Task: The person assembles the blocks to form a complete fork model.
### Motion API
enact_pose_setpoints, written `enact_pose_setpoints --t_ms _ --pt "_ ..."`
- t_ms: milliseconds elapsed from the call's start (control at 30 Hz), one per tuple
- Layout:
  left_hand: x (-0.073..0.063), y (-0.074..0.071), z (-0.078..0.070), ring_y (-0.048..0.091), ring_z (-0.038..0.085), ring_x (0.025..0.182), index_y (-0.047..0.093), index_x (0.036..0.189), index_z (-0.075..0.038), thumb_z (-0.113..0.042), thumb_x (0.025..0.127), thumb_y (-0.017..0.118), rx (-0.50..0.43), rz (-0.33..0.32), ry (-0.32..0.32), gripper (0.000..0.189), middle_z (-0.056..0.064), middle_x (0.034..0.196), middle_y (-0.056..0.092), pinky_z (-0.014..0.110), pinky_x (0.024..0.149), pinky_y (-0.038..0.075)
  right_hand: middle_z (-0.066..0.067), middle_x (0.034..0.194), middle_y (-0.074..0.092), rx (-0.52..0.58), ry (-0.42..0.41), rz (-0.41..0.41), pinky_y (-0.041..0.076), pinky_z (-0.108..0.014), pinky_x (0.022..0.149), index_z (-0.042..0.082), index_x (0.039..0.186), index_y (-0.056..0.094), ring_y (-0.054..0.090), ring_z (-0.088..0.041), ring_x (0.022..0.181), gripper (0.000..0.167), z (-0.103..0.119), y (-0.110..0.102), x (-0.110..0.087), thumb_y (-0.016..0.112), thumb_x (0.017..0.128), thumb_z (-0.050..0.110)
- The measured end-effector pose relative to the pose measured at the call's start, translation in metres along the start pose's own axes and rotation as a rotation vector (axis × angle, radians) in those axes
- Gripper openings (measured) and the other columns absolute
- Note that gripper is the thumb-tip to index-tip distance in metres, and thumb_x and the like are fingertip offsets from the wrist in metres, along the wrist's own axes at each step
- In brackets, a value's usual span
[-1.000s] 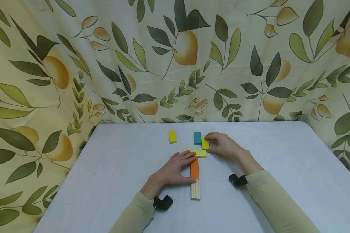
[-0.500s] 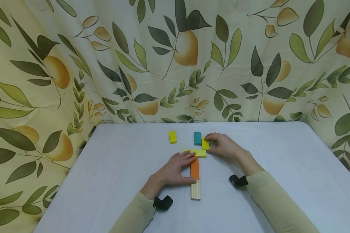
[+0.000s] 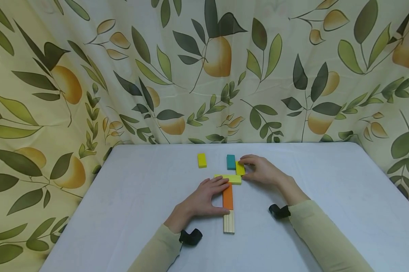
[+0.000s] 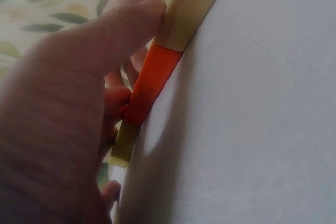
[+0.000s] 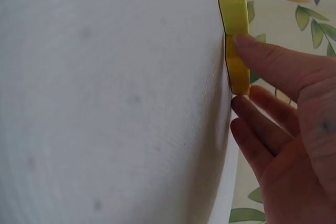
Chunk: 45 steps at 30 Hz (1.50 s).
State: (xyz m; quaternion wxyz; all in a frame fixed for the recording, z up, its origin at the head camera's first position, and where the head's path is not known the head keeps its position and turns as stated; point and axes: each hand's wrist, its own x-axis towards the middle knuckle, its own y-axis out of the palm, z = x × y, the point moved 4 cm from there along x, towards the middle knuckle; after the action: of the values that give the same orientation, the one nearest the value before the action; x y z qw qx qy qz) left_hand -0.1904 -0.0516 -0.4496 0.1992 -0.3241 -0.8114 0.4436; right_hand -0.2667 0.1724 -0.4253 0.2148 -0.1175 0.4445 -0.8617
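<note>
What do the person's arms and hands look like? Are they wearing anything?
The left sleeve and right sleeve are long, plain and pale yellowish-beige. Each wrist wears a small, chunky black camera. The left hand and right hand are bare, with no gloves.

Head view forward-down, wrist views close
</note>
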Motion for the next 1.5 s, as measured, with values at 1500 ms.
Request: enact_pose_setpoints --t_ms 1500 --pt "-0.001 0.0 -0.001 0.016 0.011 0.151 0.046 0.154 -0.02 -0.058 0.087 0.071 -0.028 0.004 -0.007 0.081 -0.008 0.161 0.033 0.045 0.122 0.012 -0.019 0.148 0.049 0.057 0.018 -0.017 0.026 -0.059 0.115 0.002 0.138 0.06 0.037 -0.04 0.141 0.051 0.014 0.0 0.03 0.073 0.091 0.016"
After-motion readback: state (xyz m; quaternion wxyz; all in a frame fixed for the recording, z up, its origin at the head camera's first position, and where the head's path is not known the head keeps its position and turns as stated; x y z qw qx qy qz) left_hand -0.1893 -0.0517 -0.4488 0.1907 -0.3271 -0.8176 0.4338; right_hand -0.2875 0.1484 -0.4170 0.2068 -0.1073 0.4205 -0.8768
